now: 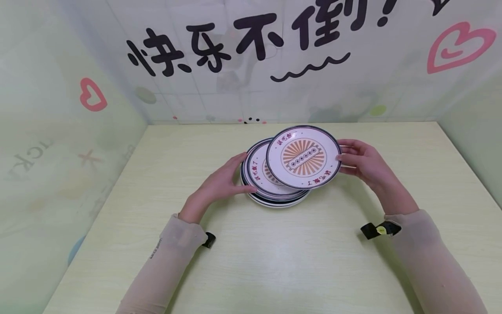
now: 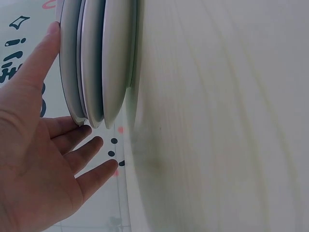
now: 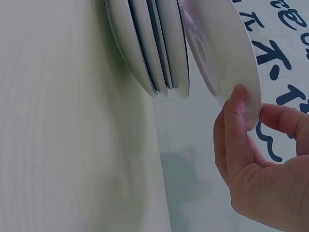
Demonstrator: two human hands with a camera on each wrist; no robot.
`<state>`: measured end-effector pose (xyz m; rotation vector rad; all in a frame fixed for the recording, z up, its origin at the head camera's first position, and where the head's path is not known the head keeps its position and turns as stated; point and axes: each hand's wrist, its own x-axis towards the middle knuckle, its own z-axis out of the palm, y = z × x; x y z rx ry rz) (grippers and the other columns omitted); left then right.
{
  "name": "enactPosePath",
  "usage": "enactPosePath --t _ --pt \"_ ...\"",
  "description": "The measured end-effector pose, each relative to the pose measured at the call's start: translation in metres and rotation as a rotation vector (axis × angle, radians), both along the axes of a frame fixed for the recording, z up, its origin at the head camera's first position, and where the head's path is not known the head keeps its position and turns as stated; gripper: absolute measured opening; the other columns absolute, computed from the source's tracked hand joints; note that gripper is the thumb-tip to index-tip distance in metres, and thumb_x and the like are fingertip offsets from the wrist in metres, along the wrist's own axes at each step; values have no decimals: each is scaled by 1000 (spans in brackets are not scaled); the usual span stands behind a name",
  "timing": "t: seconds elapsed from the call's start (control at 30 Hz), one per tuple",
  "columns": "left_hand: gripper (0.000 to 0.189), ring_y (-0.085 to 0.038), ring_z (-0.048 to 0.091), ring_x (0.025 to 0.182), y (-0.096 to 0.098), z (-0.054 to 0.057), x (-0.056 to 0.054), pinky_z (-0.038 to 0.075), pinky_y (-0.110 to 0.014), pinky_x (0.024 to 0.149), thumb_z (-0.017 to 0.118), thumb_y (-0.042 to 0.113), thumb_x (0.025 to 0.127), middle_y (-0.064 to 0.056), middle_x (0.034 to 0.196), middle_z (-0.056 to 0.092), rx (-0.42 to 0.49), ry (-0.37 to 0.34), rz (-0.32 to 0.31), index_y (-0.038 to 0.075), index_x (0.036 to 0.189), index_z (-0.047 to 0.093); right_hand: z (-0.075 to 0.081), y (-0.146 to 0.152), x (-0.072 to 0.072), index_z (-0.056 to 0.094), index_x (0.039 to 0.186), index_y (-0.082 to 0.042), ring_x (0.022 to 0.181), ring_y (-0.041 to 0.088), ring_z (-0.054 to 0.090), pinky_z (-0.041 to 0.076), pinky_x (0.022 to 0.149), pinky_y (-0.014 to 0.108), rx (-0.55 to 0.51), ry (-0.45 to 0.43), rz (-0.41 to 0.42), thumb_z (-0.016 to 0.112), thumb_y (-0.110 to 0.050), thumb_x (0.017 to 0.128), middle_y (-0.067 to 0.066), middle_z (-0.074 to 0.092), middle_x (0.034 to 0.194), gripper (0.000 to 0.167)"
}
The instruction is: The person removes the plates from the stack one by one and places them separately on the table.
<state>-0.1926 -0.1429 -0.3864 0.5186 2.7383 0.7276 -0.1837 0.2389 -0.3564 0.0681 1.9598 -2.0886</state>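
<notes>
My right hand (image 1: 361, 161) pinches the rim of a round white plate (image 1: 303, 157) with a dark blue edge and an orange sunburst, thumb on the face and fingers underneath. That plate is tilted and raised; in the right wrist view a gap separates it from the stack of plates (image 3: 154, 48). In the head view it overlaps the right part of this stack (image 1: 255, 170). Spread around the stack's left side, my left hand (image 1: 225, 181) touches the rim with outstretched thumb and fingers. In the left wrist view its fingers (image 2: 99, 186) extend beside the plate edges.
The plates stand on a pale wood-grain table (image 1: 274, 257), toward its back edge. Behind rises a light wall covering (image 1: 243, 91) with black characters and pink hearts. Side panels flank the table. A dark strap (image 1: 380, 230) shows at the right sleeve.
</notes>
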Motion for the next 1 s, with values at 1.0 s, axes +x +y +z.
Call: enactPosePath --t 1.0 --pt "111 -27 19 155 1 1 0 23 -49 127 76 59 79 -4 169 16 14 2 -3 19 162 14 4 22 2 53 124 -16 81 7 70 62 71 20 -70 18 -64 69 -7 92 -8 69 99 37"
